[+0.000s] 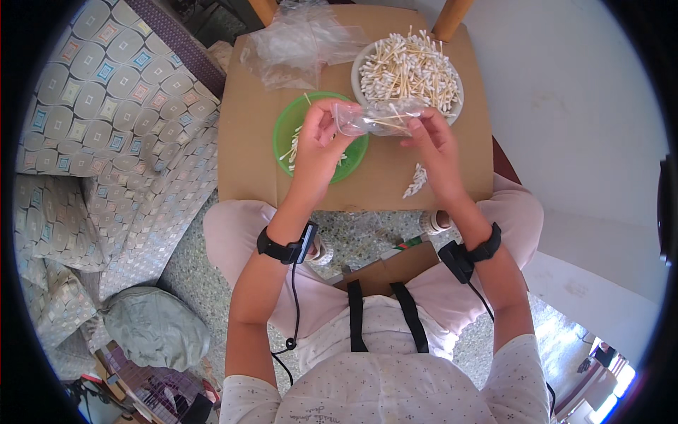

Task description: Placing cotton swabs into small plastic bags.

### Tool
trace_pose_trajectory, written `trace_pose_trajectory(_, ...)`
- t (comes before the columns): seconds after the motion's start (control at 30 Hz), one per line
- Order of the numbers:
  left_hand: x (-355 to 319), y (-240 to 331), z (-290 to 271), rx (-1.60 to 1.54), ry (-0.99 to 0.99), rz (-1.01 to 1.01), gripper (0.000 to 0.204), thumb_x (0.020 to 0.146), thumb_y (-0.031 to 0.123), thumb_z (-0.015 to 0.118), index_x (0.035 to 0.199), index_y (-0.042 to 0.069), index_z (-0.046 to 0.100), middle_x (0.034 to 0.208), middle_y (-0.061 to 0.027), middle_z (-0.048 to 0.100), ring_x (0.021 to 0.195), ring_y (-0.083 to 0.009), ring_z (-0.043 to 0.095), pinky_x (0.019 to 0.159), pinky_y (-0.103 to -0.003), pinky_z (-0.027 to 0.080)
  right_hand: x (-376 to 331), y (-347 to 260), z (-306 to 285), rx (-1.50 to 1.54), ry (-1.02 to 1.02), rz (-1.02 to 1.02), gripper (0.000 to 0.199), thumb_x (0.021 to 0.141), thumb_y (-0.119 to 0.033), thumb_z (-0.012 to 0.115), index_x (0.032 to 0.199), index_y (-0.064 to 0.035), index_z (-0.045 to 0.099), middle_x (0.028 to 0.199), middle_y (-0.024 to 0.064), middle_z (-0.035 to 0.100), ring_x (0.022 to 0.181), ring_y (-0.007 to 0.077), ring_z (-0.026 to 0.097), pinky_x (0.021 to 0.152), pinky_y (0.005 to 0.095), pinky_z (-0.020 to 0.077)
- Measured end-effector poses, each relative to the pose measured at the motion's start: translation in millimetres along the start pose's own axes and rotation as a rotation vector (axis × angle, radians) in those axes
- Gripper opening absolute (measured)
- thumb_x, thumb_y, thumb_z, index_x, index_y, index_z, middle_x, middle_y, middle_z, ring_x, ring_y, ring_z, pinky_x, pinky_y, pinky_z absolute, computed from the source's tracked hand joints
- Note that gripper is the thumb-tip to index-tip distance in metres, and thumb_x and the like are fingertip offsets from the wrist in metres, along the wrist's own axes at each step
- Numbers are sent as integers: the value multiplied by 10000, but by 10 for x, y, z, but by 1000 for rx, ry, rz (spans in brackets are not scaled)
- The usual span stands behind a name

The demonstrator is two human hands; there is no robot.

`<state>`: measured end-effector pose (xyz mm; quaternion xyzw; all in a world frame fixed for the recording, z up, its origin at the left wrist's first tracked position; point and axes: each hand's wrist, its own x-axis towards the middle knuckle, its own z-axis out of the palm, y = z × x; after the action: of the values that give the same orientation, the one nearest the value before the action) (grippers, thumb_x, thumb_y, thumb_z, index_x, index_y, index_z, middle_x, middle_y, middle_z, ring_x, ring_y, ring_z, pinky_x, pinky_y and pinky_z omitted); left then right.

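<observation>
Between my hands, above the cardboard-covered seat, stretches a small clear plastic bag (378, 120) with a few cotton swabs showing inside. My left hand (321, 138) pinches the bag's left end. At its right end, the fingers of my right hand (434, 138) are closed on the plastic. Under my left hand stands a green bowl (281, 131) holding some cotton swabs, partly hidden by the hand. A white bowl (357, 78) heaped with cotton swabs (409, 67) stands behind my right hand. Beside my right wrist lies a small bunch of cotton swabs (415, 181) on the cardboard.
Crumpled clear plastic bags (296, 46) lie at the back left of the cardboard (247, 159). Wooden posts (452, 18) rise at its back edge. A patterned cloth-covered piece of furniture (127, 120) stands on the left, a white wall (565, 106) on the right.
</observation>
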<state>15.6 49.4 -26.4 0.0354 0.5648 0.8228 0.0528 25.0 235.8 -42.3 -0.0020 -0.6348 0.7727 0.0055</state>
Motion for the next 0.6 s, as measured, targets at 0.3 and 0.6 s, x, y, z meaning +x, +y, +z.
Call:
trace_pose_trajectory(0.3,25,-71,-16,78,-175,-47,261,842,33,651,1056,73,506,1160,-43,542,1080,-134,525,924,-282,417,15,-107,-56,-120,65,-289,165,965,-161,528,1097,-64,547,989,-16,563,959,89,526,822,256,440)
trace_pose_trajectory(0.6,17,-16,33,208,-167,40,353,903,96,599,1247,44,537,1137,-42,578,1028,-114,548,853,-260,444,2,-178,-75,-1,29,-195,131,965,-161,525,1061,-71,526,939,22,592,933,108,555,818,258,439)
